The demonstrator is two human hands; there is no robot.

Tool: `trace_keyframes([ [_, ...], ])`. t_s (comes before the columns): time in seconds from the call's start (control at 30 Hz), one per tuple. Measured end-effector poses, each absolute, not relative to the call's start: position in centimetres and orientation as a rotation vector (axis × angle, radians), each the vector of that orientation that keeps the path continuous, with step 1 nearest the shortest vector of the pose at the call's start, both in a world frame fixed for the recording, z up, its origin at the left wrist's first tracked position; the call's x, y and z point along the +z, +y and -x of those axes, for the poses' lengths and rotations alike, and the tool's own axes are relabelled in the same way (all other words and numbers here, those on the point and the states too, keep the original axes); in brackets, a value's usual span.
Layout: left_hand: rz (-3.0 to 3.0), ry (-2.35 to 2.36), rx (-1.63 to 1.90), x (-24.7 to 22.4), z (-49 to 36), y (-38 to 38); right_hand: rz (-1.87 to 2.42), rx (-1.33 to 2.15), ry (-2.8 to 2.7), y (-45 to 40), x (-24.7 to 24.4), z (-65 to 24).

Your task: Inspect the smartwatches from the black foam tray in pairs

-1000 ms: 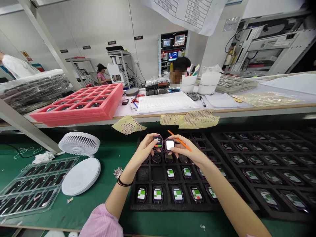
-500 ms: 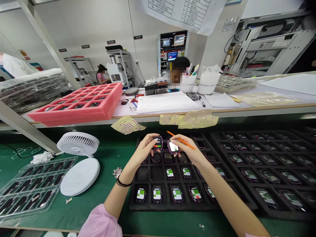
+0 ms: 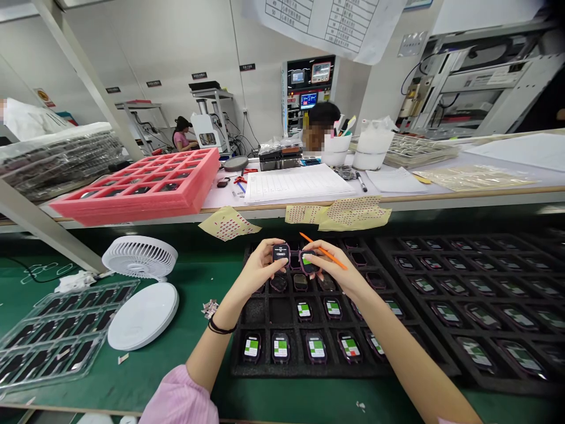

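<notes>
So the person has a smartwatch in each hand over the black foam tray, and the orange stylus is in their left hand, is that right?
No, the head view shows the orange stylus in the right hand, not the left hand. The rest stands: the hands hold the left smartwatch and right smartwatch over the black foam tray.

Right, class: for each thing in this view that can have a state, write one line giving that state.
left hand, holding a watch
right hand, holding a watch and pen
left watch, screen on
right watch, tilted, held up
orange pen, in right hand
black foam tray, mostly filled, some slots empty
pink foam tray, holding dark items
</notes>
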State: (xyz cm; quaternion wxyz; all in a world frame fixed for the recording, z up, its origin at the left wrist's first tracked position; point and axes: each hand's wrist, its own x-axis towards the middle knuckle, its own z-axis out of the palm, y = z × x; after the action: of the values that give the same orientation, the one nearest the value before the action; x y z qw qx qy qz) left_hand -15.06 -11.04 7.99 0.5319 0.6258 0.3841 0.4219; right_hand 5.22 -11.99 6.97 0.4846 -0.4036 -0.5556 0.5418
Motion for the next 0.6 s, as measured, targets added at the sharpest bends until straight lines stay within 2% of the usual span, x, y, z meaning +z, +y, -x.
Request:
trace_keyframes([
  [0.6,-1.511,0.904,1.052,7.77,15.1,-10.71,0.931,1.331,-1.379,-12.11,7.26,-5.36],
])
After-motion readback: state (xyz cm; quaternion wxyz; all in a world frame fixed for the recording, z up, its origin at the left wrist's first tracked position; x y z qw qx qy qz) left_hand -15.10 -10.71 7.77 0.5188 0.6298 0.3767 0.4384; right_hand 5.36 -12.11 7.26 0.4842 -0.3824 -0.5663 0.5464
